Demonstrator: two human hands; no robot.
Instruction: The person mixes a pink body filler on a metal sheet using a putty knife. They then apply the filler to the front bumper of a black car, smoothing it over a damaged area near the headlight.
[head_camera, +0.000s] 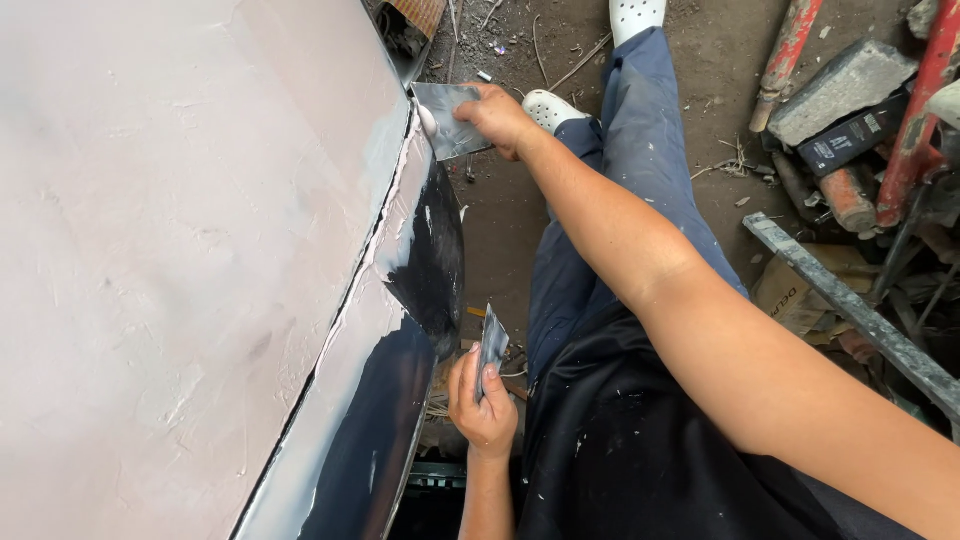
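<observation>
Body panel: a large car body panel (170, 250) fills the left half of the view, coated in pale pinkish filler with a rough, smeared texture.
Panel edge: a dark, glossy painted strip (425, 270) runs along the panel's right side; pale filler overlaps its upper part in ragged patches.
Floor: bare dirt floor (500, 230) to the right of the panel, littered with twigs and small scraps.
Person: seen from above, in dark blue trousers (650, 150) and a black paint-flecked top (620, 440), with white perforated shoes (553, 108).
Clutter: at the right edge lie a grey stone block (840, 85), red metal pipes (795, 45) and a grey metal bar (850, 305).
Right hand: the right hand (500, 118) reaches far forward, arm extended; its fingers are closed on a flat grey metal spreader (447, 120).
Spreader position: the blade lies against the panel's upper edge, touching the filler where pale coat meets dark strip.
Left hand: the left hand (482, 395) is held low, just beside the panel's lower dark edge; its fingers are curled round a second, smaller grey blade (491, 350), which stands upright.
Small blade position: near the panel; whether it touches cannot be told.
</observation>
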